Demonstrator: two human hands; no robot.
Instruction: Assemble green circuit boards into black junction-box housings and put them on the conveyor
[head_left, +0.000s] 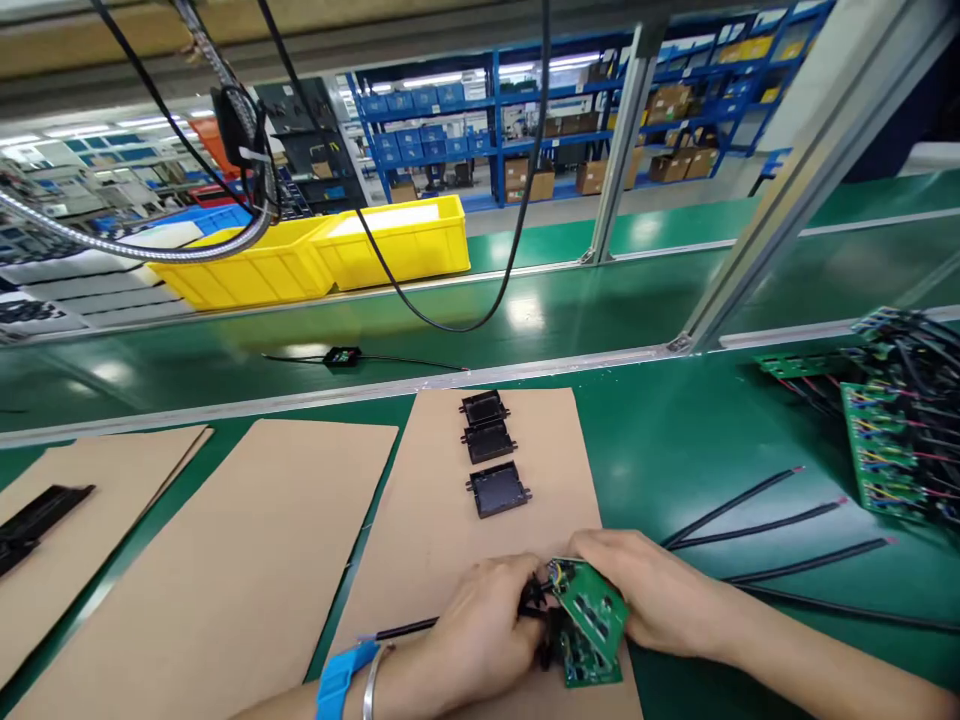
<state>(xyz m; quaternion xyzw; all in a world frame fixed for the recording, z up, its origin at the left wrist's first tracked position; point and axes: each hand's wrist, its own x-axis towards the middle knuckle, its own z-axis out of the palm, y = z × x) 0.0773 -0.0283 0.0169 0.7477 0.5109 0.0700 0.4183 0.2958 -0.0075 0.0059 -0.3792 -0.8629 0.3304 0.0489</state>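
Both my hands meet at the near edge of a brown cardboard sheet (442, 520). My right hand (652, 600) is closed round a small green circuit board (592, 610), tilted up on edge. My left hand (480, 630) pinches the black wires and a black part at the board's left side; a second green board (589, 668) lies under them. A black cable (405, 630) trails left from my left hand. A blue wristband and a metal bangle sit on my left wrist. Three black plastic housings (491, 450) lie in a row farther up the sheet.
Loose black cables (757, 525) lie on the green mat to the right. A heap of wired green boards (885, 440) sits at the far right. More cardboard sheets (225, 560) lie left, one bearing a black part (34, 515). Yellow bins (322, 255) stand beyond the conveyor.
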